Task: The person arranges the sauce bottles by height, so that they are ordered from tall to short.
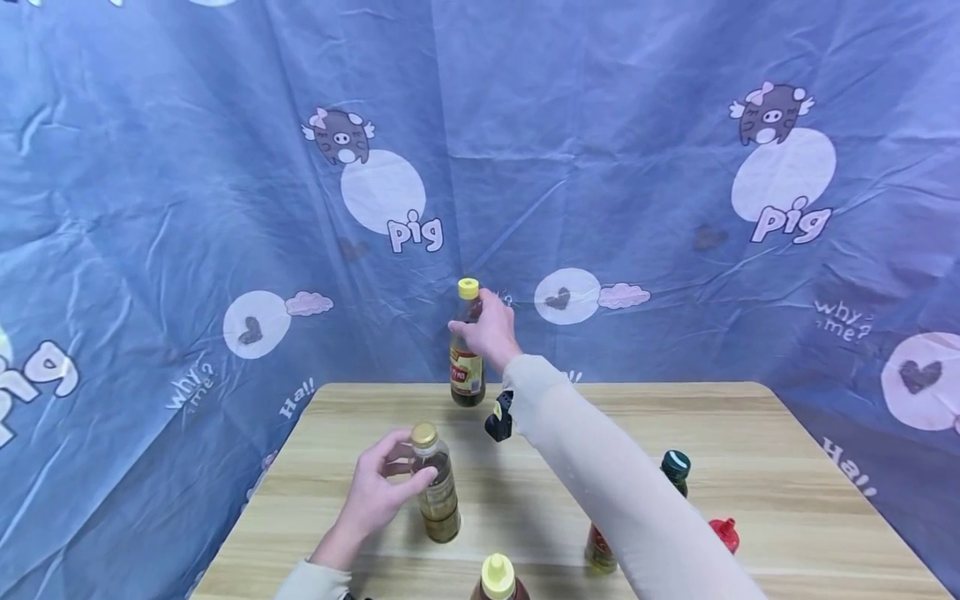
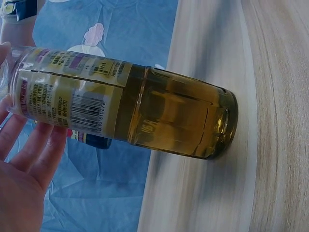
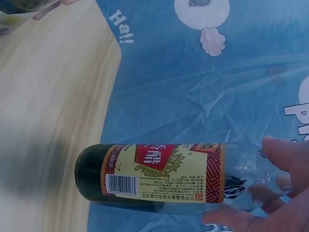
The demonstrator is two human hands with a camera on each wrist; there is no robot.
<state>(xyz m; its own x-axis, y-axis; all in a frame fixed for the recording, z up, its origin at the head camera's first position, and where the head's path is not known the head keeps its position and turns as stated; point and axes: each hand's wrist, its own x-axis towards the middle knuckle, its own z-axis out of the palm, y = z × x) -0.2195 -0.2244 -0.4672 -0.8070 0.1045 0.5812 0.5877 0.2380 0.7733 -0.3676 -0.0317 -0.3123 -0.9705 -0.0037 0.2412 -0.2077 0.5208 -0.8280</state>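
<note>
At the far edge of the table, my right hand point(image 1: 492, 329) grips the neck of a vinegar bottle point(image 1: 468, 372) with a yellow cap. Its red and cream label point(image 3: 159, 174) and dark contents show in the right wrist view, where thumb and fingers lie on both sides of the clear neck. Nearer and to the left, my left hand point(image 1: 377, 490) holds a gold-capped glass bottle point(image 1: 439, 506) by its upper part, thumb on one side and fingers curled on the other. Amber liquid point(image 2: 178, 113) fills its lower part, below a label with a barcode. Both bottles are upright.
A yellow nozzle cap point(image 1: 498, 573) tops a bottle at the near edge. Around my right forearm show a dark green cap point(image 1: 676, 464), a bottle base point(image 1: 601, 552) and a red nozzle cap point(image 1: 725, 533), partly hidden by the sleeve. A blue printed curtain point(image 1: 517, 208) hangs behind the wooden table point(image 1: 337, 454).
</note>
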